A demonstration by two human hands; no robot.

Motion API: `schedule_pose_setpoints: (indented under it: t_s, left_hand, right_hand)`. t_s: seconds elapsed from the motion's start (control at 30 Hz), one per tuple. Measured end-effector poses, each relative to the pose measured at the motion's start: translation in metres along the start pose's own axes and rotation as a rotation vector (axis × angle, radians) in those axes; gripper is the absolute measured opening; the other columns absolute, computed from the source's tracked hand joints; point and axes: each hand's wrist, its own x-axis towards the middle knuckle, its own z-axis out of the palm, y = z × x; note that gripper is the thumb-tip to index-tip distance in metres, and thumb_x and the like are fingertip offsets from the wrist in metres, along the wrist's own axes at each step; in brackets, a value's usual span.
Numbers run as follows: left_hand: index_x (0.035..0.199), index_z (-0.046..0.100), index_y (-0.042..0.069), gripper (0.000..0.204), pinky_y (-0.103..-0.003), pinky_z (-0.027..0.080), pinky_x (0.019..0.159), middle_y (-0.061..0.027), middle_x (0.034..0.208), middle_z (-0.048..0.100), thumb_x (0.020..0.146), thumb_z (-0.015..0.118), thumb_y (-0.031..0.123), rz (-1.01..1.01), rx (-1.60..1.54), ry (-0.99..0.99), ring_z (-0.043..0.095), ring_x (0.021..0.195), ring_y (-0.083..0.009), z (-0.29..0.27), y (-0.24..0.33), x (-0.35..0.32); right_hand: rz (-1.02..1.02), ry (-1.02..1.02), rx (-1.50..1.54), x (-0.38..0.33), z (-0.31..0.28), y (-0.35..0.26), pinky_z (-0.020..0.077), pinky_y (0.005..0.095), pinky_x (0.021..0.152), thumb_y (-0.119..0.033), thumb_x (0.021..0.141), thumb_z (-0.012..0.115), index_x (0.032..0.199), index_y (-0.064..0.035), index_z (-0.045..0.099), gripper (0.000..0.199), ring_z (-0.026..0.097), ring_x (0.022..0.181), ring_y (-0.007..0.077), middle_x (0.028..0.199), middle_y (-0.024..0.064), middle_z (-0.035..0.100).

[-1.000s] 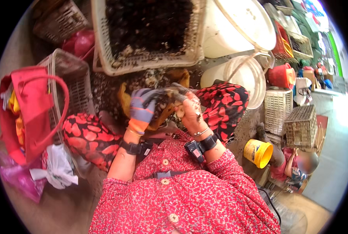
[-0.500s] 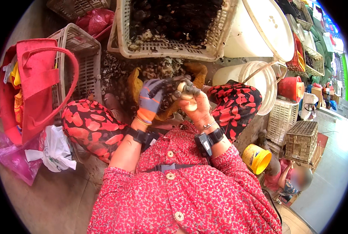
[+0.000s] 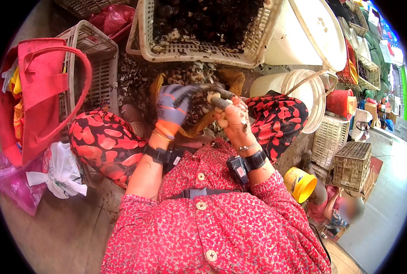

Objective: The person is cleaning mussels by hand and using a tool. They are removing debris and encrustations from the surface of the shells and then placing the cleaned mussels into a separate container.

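My left hand [image 3: 174, 106], in a grey-purple glove with an orange cuff, reaches right; its dark fingertips are blurred beside my right hand. My bare right hand [image 3: 236, 119] has grey coverings on some fingers and is closed around pale rounded pieces [image 3: 214, 97]. A dark, narrow shape [image 3: 218, 89] lies across the tops of the fingers; I cannot tell what it is. Both hands are above a heap of broken pale and dark scraps [image 3: 194, 75] between my knees, with a dirty yellow cloth-like edge [image 3: 157, 89] around it.
A pale plastic crate [image 3: 199, 55] of dark lumps stands ahead. White buckets [image 3: 299, 91] are at right, with a yellow pail [image 3: 299, 184] nearer. At left are an empty-looking crate [image 3: 104, 82], a red bag [image 3: 41, 96] and a white plastic bag [image 3: 62, 171]. Another person [image 3: 333, 205] sits far right.
My hands have drawn slightly apart: the left has shifted a little left, the right a little right and its grey-covered finger now points up-left. The pale pieces stay in my right hand.
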Motion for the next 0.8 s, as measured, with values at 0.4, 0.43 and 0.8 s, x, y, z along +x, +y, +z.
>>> schedule_pose_setpoints:
  t_s: [0.4,0.43,0.8]
  left_hand:
    - [0.095,0.068,0.01,0.027,-0.035,0.044,0.082,-0.0078,0.084,0.061,0.071,0.059,0.001,-0.333,-0.551,0.075,0.055,0.086,-0.025,0.013,-0.032,-0.012]
    - [0.095,0.067,0.009,0.025,-0.035,0.044,0.082,-0.0082,0.086,0.061,0.072,0.059,0.001,-0.183,-0.395,0.066,0.056,0.087,-0.0248,0.01,-0.012,-0.008]
    - [0.098,0.066,0.006,0.026,-0.033,0.043,0.084,-0.0106,0.095,0.062,0.076,0.056,-0.001,0.124,-0.236,-0.05,0.056,0.093,-0.0248,0.007,0.023,-0.01]
  right_hand:
    - [0.048,0.11,-0.108,-0.013,0.022,-0.021,0.0395,0.0203,0.049,-0.011,0.081,0.055,0.094,-0.0047,0.057,0.015,0.048,0.059,0.0072,0.075,0.0015,0.056]
    - [0.07,0.101,-0.097,-0.012,0.023,-0.026,0.0394,0.0202,0.049,-0.01,0.081,0.055,0.095,-0.0049,0.058,0.015,0.048,0.059,0.0072,0.075,0.0012,0.056]
    - [0.288,-0.079,0.519,0.006,-0.011,0.008,0.0407,0.0202,0.047,-0.011,0.086,0.053,0.102,-0.0055,0.057,0.017,0.053,0.066,0.0094,0.085,0.0035,0.061]
